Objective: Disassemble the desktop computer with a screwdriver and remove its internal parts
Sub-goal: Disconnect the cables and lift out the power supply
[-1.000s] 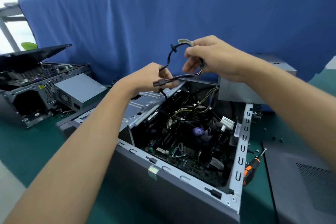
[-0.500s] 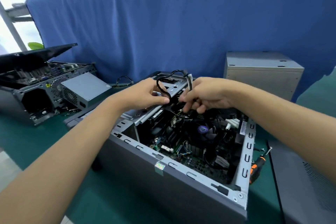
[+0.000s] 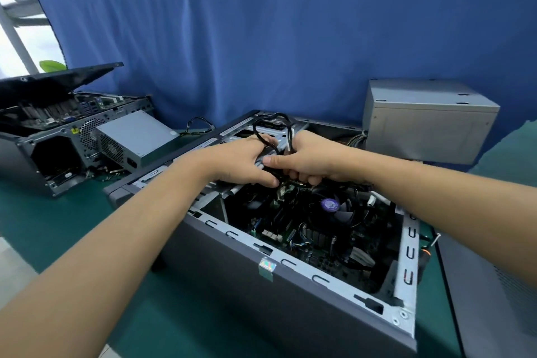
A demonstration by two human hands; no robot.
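The left hand [image 3: 244, 160] and right hand [image 3: 315, 160] touched, both curled round the black cable [image 3: 286, 125], whose loop stood upright just beyond their knuckles. Its lower end seemed to drop beneath the right hand into the desktop computer [image 3: 293, 267], so the pull was probably upward.

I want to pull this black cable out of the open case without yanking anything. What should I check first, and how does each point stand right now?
1. Both hands on the black cable: ok, the left hand and the right hand hold it.
2. Cable's lower end unplugged: cannot tell, it is hidden under the hands.
3. Case open on top: ok.
4. Fan free of fingers: ok, the hands are above it.
5. Screwdriver nearby: ok, it lies beside the case's right wall.
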